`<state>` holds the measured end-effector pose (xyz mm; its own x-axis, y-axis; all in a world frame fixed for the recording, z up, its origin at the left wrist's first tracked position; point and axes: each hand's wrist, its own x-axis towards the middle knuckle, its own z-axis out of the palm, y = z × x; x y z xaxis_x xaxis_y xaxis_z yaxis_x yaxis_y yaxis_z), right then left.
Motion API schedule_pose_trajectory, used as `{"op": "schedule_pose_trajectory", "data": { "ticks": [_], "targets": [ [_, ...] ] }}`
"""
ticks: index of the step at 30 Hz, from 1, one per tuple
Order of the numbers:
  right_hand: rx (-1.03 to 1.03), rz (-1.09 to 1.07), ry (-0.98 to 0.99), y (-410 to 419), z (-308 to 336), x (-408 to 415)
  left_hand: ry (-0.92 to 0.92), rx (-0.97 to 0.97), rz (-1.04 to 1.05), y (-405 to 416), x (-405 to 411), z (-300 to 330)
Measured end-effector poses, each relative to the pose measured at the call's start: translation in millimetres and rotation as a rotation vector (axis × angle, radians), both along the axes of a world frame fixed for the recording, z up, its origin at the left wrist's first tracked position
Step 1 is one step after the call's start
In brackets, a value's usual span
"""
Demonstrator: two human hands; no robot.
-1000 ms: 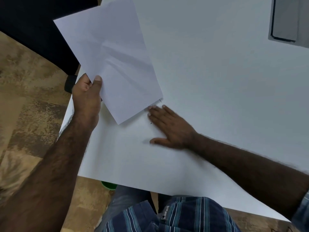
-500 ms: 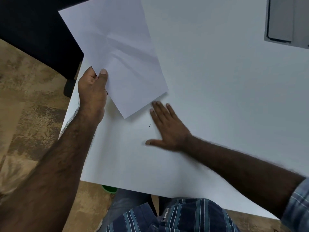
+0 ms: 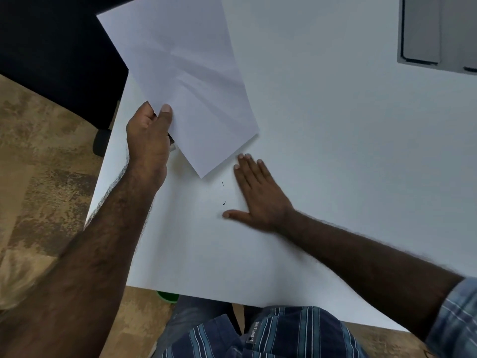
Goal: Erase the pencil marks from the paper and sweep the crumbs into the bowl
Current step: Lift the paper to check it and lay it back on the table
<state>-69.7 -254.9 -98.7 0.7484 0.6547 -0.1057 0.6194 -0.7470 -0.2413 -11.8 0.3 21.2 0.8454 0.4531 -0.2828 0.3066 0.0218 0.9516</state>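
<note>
Paper (image 3: 185, 81): pinched at its edge by left hand (image 3: 148, 138), lifted over desk (image 3: 335, 151) near left edge. Right hand (image 3: 258, 195): laid flat, fingers straight, on desk. Crumbs (image 3: 223, 192): between the hands.

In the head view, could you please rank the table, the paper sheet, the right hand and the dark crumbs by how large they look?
1. Table.
2. Paper sheet, lifted nearer the camera, so somewhat flattered.
3. Right hand, flat on the table.
4. Dark crumbs, mere specks.
</note>
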Motion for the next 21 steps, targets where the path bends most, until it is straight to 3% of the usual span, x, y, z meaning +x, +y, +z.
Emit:
{"op": "schedule_pose_trajectory", "data": {
  "ticks": [7, 10, 13, 21],
  "targets": [
    [0.054, 0.222, 0.014, 16.6, 1.9, -48.5, -0.016, 0.084, -0.032, -11.3, -2.8, 5.5],
    [0.097, 0.159, 0.0, 13.5, 2.6, -32.9, -0.064, 0.191, -0.103, -17.5, -4.7, 8.8],
    [0.059, 0.036, 0.01, 15.7, 1.4, -17.9, -0.111, 0.359, -0.191, -25.2, -7.2, 10.5],
    [0.04, 0.279, 0.079, 40.7, -0.8, -59.4, -0.454, 0.815, -0.433, -48.8, -18.0, 11.0]
  ]
}}
